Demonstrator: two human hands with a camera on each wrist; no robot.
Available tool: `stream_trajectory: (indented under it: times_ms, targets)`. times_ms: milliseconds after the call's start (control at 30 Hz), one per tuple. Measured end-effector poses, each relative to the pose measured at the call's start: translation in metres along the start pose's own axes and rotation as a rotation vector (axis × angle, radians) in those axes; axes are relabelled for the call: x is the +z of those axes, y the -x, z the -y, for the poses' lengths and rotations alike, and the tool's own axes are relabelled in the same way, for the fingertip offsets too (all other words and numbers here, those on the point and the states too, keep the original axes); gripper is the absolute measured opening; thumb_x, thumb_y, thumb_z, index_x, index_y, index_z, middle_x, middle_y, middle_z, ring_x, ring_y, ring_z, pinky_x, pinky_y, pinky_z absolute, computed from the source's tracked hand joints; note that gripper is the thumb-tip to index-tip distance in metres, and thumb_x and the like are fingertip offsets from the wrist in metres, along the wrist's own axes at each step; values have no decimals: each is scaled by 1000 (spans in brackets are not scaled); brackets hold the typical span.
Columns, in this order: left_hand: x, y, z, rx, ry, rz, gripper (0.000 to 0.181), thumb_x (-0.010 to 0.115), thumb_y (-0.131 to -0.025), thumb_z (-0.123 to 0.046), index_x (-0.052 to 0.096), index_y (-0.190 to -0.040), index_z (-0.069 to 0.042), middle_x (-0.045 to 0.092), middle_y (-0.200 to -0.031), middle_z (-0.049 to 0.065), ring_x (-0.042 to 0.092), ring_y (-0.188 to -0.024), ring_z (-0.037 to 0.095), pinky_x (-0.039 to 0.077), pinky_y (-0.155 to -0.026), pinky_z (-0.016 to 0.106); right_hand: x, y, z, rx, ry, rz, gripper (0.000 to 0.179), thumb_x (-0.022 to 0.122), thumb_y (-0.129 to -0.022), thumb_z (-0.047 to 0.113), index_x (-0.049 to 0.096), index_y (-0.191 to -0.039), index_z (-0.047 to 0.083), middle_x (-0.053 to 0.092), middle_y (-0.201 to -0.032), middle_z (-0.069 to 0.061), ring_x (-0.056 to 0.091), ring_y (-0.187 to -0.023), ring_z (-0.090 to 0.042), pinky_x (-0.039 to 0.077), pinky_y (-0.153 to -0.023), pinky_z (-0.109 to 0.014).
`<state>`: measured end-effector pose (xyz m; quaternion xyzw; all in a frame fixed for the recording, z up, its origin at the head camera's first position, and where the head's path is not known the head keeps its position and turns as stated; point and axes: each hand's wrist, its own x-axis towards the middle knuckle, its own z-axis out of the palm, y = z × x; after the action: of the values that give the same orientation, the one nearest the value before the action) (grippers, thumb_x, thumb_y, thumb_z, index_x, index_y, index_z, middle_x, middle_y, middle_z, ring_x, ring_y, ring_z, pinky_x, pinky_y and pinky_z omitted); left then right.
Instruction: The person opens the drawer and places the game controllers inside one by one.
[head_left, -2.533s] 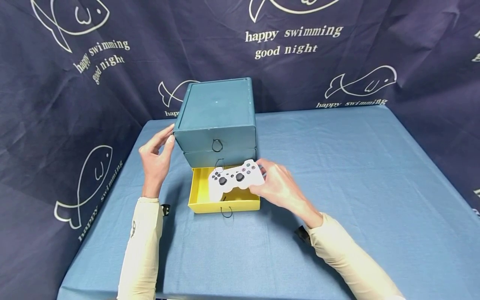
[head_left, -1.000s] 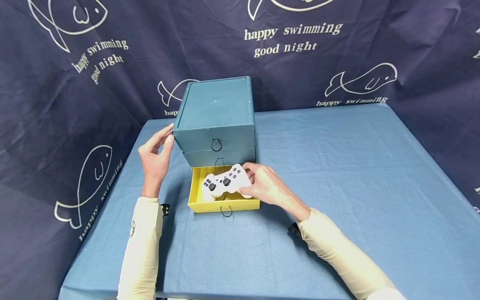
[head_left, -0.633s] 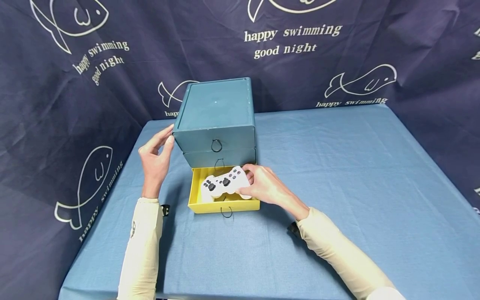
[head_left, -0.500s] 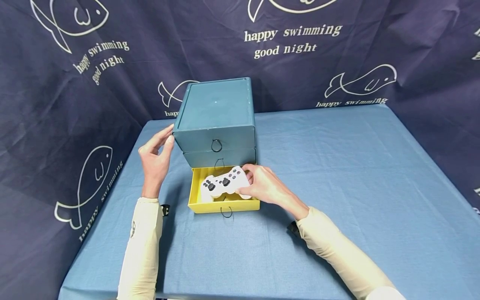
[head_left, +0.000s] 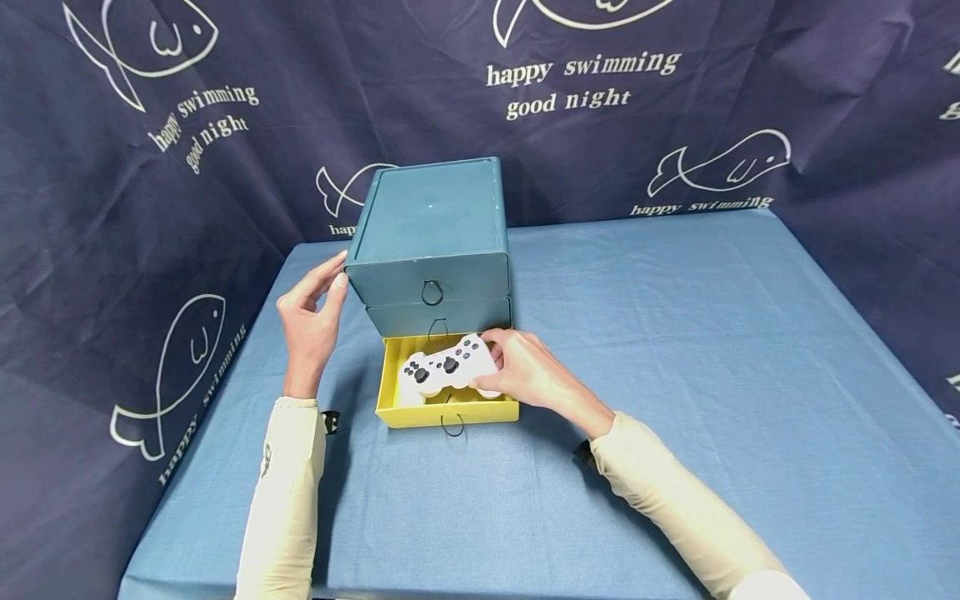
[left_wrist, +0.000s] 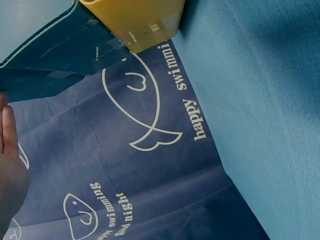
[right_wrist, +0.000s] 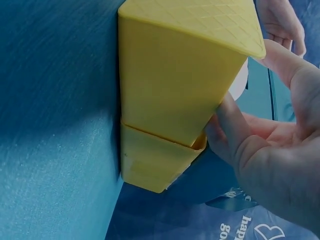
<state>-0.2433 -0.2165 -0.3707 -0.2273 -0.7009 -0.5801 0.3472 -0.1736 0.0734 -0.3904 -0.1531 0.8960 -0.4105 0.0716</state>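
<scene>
A white game controller (head_left: 450, 367) with two dark thumbsticks lies at a slant inside the pulled-out yellow bottom drawer (head_left: 416, 416). My right hand (head_left: 528, 367) pinches its right handle between thumb and fingers, over the drawer's right side. In the right wrist view the drawer wall hides most of the controller. The teal drawer cabinet (head_left: 431, 208) stands above, its two upper drawers closed. My left hand (head_left: 309, 325) rests against the cabinet's left side near the front corner. Straight fingers (left_wrist: 9, 131) of that hand reach the cabinet in the left wrist view.
Blue cloth (head_left: 660, 333) covers the table. A dark blue curtain (head_left: 570, 150) with white fish and lettering hangs behind and at both sides. Thin dark loop pulls, one being the bottom loop (head_left: 452, 427), hang from the drawer fronts.
My right hand has moved left and lowered the controller from over the drawer's right part down into it. Over the last half second it shifts only slightly left. My left hand stays put.
</scene>
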Motion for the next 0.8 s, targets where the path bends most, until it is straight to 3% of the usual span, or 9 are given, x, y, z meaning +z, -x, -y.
stream_trajectory:
  times_ms: [533,800]
  targets:
    - [2,0,-1,4,13,-3,30,66,-95,6,73,-124,5,74,-118,14,72,-103,12,51,-91,26,0,0,-3,-26,-33,8,58,87,-80,8,64,-132,-4,70,-93,-9,66,-82,-18,56,-67,-27]
    - [1,0,0,13,13,-4,30,66,-95,8,73,-124,5,74,-118,14,72,-101,12,51,-87,25,-2,3,-4,-83,39,-21,62,88,-82,11,61,-134,-9,67,-91,-7,61,-84,-18,54,-81,-33]
